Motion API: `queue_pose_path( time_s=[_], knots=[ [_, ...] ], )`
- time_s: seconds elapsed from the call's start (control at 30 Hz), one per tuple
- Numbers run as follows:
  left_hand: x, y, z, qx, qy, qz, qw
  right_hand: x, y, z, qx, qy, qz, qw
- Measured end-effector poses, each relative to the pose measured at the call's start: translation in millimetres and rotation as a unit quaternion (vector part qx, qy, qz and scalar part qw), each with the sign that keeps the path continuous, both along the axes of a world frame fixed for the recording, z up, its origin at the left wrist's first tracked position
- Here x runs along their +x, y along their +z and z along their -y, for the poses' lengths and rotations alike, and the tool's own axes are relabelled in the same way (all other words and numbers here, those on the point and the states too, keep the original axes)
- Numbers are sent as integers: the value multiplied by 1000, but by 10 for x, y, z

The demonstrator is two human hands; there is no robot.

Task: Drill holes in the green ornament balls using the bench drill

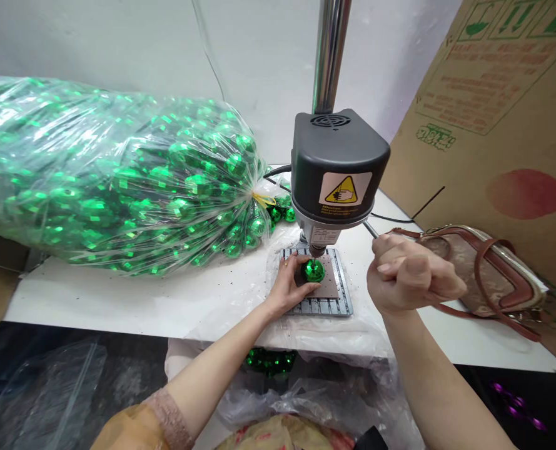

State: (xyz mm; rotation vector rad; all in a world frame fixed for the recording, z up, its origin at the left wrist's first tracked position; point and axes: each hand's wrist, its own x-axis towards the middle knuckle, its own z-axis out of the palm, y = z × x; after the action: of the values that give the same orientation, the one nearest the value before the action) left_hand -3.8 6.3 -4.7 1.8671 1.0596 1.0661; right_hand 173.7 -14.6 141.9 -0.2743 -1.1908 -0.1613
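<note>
Left hand: fingers spread, wrapped around a mirrored green bauble on a slotted metal plate.
Right hand: closed in a fist around the steel lever of a bench drill.
Bauble: directly under the drill head, near the worktop front edge.
Left of it: a clear bag of green baubles.

Left hand on green ornament

The white surface carries a clear plastic bag of green baubles, a slotted metal base plate, apparently on plastic sheeting, and a brown handbag.
</note>
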Motion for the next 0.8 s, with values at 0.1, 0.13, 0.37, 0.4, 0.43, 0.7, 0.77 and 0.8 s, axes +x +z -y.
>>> queue_pose_path(
  time_s=[0.1, 0.13, 0.37, 0.4, 0.43, 0.7, 0.77, 0.8],
  knots=[
    [-4, -12, 1, -9, -1, 6, 1000, -23, -29, 31, -9, -5, -1, 1000],
    [-4, -13, 1, -14, -2, 10, 1000, -40, 4, 39, -16, -10, -15, 1000],
    [38, 104, 19, -55, 6, 72, 996, -89, 692, -9, -248, -29, -124, 960],
    [31, 141, 61, -54, 26, 80, 995, -75, 768, -26, -272, -16, -113, 956],
    [11, 177, 126, -48, 54, 84, 994, -60, 821, -43, -284, -8, -104, 953],
    [-668, 76, 1249, 122, -143, -79, 979, -41, 815, -82, -263, -25, -83, 961],
    [-868, -40, 1485, 160, -217, -188, 945, -47, 816, -86, -259, -17, -89, 962],
    [-951, -86, 1562, 176, -237, -229, 927, -48, 819, -89, -256, -13, -92, 962]
  ],
)
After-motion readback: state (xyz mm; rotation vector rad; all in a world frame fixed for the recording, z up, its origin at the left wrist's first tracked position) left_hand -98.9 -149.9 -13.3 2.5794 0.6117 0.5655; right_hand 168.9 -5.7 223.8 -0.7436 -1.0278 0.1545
